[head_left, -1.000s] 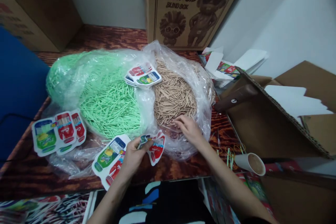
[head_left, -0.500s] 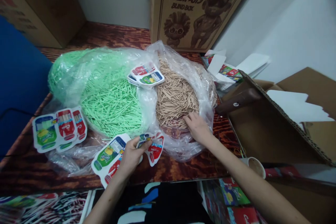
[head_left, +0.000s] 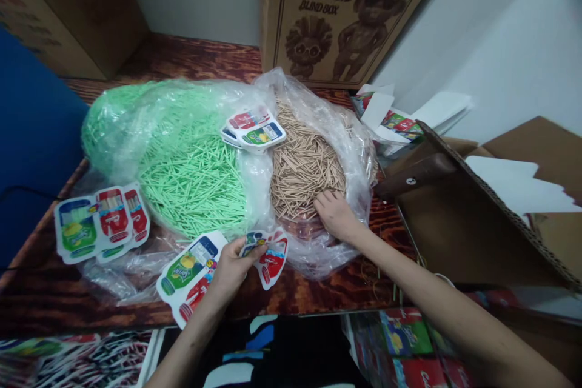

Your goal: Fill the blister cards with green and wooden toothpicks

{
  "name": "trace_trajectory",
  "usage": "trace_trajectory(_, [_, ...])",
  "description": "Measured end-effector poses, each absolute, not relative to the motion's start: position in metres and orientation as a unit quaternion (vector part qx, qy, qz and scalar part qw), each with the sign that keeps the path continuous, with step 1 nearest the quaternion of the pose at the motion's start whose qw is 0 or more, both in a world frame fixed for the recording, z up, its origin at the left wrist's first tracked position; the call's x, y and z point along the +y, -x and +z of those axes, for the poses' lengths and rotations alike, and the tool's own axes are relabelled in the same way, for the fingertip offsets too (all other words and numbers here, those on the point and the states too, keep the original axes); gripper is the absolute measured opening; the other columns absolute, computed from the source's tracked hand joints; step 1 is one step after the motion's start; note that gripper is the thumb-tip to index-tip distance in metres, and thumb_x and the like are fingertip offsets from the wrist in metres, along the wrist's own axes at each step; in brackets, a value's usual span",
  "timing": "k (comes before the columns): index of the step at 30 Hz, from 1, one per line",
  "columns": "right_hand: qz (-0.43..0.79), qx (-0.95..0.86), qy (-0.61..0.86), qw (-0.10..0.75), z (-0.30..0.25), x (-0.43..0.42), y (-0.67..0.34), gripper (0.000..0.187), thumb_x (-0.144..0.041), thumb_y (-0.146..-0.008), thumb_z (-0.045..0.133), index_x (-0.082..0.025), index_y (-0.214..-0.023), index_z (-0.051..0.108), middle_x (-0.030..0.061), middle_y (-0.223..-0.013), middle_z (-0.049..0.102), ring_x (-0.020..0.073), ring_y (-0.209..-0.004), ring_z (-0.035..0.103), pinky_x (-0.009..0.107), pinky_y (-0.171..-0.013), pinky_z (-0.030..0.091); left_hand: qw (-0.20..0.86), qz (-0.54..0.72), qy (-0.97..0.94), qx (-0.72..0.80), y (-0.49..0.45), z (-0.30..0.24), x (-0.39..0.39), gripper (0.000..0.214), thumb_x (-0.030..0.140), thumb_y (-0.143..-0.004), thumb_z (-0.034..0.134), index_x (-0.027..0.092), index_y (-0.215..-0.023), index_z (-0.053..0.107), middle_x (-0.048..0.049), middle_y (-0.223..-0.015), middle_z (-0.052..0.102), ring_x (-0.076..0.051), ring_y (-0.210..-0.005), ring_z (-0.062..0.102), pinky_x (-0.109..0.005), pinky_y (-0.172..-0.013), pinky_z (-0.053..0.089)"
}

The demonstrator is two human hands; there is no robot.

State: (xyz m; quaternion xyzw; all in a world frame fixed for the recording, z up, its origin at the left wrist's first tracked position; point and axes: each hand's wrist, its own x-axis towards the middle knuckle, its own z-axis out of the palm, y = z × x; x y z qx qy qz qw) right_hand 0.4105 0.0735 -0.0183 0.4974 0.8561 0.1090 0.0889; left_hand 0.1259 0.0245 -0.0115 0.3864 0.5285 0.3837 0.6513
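- Clock is read from mid-view, 12 at the far side.
- Your left hand, 7 o'clock: grip pinching a held card, thumb on top; red Coke print faces up. Can't tell if it's one card or several.
- Loose card, also 7 o'clock: Sprite and Coke prints, lying partly behind your left wrist.
- Your right hand, 4 o'clock: fingers curled down at the near edge of the brown sticks. Tips buried or hidden; can't tell if the grip is pinching any.
- Brown sticks: heaped just about mid-view, inside an opened clear bag.
- Green sticks: 9 o'clock, second clear bag, beside the brown ones.
- Small card stack: 10 o'clock, resting where the two bags meet.
- Spread cards: 9 o'clock, overlapping, near the surface's left edge.
- Surface: dark red-brown wood grain, runs under both bags.
- "BLIND BOX" carton: 1 o'clock, upright behind the bags.
- Open carton: 3 to 4 o'clock, white sheets at its far side.
- Printed packs: 5 o'clock, below the surface's front edge.
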Motion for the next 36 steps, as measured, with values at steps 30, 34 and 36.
trace_trajectory(30, [-0.565, 0.31, -0.517, -0.563, -0.024, 0.089, -0.385, 0.02, -0.029, -0.071, 0.069, -0.018, -0.085, 0.061, -0.003, -0.061, 0.056, 0.0127, -0.056, 0.055, 0.029, -0.061, 0.049, 0.682, 0.371, -0.354, 0.521, -0.128, -0.005, 0.016, 0.023, 0.032, -0.065, 0.078, 0.015, -0.077, 0.071, -0.002, -0.075, 0.073, -0.016, -0.066, 0.063, -0.024, -0.065, 0.049])
trace_trajectory(34, [-0.437, 0.353, -0.533, -0.633, -0.04, 0.075, -0.362, 0.012, -0.03, -0.077, 0.063, -0.022, -0.082, 0.056, -0.0024, -0.07, 0.06, 0.0141, -0.067, 0.058, 0.029, -0.071, 0.048, 0.684, 0.371, -0.346, 0.524, -0.129, -0.005, 0.015, 0.022, 0.032, -0.063, 0.078, 0.015, -0.075, 0.071, -0.0008, -0.071, 0.071, -0.014, -0.064, 0.061, -0.022, -0.063, 0.047])
trace_trajectory(36, [-0.376, 0.386, -0.554, -0.635, -0.049, 0.067, -0.35, 0.009, -0.031, -0.082, 0.058, -0.022, -0.082, 0.054, -0.0018, -0.072, 0.061, 0.0148, -0.068, 0.058, 0.03, -0.073, 0.047, 0.685, 0.368, -0.345, 0.526, -0.13, -0.005, 0.015, 0.022, 0.032, -0.064, 0.078, 0.015, -0.075, 0.07, 0.0003, -0.068, 0.07, -0.013, -0.063, 0.06, -0.021, -0.062, 0.046])
